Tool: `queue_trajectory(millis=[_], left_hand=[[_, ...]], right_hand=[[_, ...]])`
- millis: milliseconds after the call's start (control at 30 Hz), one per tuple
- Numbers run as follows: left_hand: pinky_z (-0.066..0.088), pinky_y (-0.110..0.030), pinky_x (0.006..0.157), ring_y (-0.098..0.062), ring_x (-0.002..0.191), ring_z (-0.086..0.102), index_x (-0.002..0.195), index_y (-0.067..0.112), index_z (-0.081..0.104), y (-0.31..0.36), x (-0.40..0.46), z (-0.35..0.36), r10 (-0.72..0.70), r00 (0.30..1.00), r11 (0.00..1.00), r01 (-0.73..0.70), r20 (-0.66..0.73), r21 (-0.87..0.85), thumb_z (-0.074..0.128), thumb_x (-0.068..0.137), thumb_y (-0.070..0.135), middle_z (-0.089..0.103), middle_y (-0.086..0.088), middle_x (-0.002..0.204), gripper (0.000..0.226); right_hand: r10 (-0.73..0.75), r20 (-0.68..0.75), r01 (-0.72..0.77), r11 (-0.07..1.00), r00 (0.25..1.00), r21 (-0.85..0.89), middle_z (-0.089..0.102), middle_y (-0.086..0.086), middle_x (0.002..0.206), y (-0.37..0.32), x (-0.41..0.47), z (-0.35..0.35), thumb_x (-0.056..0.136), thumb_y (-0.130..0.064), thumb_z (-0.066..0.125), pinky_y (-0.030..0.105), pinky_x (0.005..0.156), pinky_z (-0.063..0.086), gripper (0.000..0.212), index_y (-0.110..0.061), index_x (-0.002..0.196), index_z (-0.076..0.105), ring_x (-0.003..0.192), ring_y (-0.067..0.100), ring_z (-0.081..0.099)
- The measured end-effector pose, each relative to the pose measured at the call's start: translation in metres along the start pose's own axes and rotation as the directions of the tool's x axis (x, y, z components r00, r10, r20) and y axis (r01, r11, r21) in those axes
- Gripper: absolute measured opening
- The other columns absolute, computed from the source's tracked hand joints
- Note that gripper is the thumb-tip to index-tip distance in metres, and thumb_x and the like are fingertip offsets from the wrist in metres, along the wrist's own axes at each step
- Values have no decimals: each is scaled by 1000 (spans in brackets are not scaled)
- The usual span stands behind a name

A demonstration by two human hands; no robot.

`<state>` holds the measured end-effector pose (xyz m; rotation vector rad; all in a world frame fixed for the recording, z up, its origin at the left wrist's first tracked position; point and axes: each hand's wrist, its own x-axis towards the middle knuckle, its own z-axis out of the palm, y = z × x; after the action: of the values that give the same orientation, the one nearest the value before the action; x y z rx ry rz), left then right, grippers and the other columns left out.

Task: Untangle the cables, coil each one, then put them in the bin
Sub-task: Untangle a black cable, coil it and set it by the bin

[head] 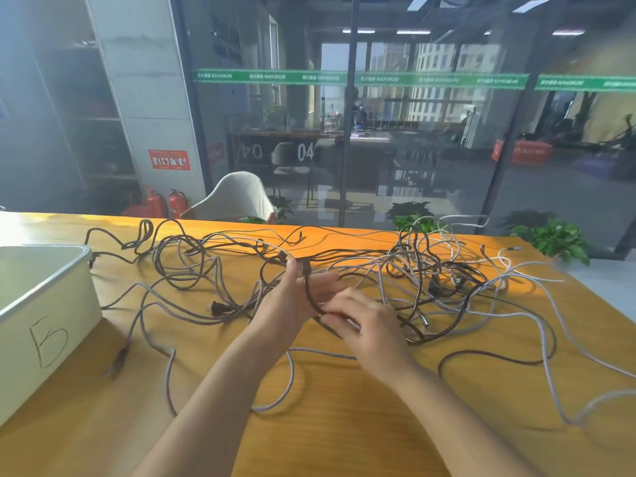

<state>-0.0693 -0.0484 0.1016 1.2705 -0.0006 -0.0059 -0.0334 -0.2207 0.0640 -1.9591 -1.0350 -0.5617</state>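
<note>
The likeliest trouble from here is a knot pulling tight: the dark cable being worked on runs off into the thick of the heap on the right, and if it is drawn out quickly it could cinch the loops around it or drag the whole mass across the worktop. A plug end might also snag on a neighbouring strand and whip back, and the strands lying close to the far edge could slide off if the pile shifts. The left hand is raised with its palm turned up and its fingers fairly straight, the dark cable draped over them and seemingly pinned under the thumb near the top. The right hand is just beside it, touching, its fingers curled round the lower part of the same loop. The tangled cables are a mix of thin dark leads and paler braided grey ones, spread loosely over most of the orange surface from left to right, densest on the far right; none looks coiled yet. The white bin stands at the left edge, marked with a handwritten 5, and from here I cannot see any cable inside it.
</note>
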Motion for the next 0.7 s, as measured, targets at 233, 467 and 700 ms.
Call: queue_trajectory(millis=[233,467,700], left_hand=[[52,-35,90,-24,98,73,117,0,71,-2,8,6,28,1000,966,-24,12,-256,35,112,38,76,-14,110,53],[31,-20,49,-6,43,32,85,13,65,4,16,-1,108,994,887,-111,-33,-449,37,111,41,40,9,58,47],[17,-20,43,-6,37,17,103,9,76,-1,15,-19,94,988,864,-22,119,-503,37,108,47,31,13,44,54]], right_hand=[[16,184,-2,997,983,-75,74,-14,120,9,-2,-7,106,-25,57,30,90,55,26,-28,127,73,110,5,67],[257,301,-147,928,919,-343,73,-15,91,20,-10,-26,111,-45,39,33,67,51,29,-36,115,67,73,6,68],[294,735,-682,666,612,302,42,-4,64,39,-15,-73,109,-46,45,31,62,35,43,-15,103,74,62,15,35]])
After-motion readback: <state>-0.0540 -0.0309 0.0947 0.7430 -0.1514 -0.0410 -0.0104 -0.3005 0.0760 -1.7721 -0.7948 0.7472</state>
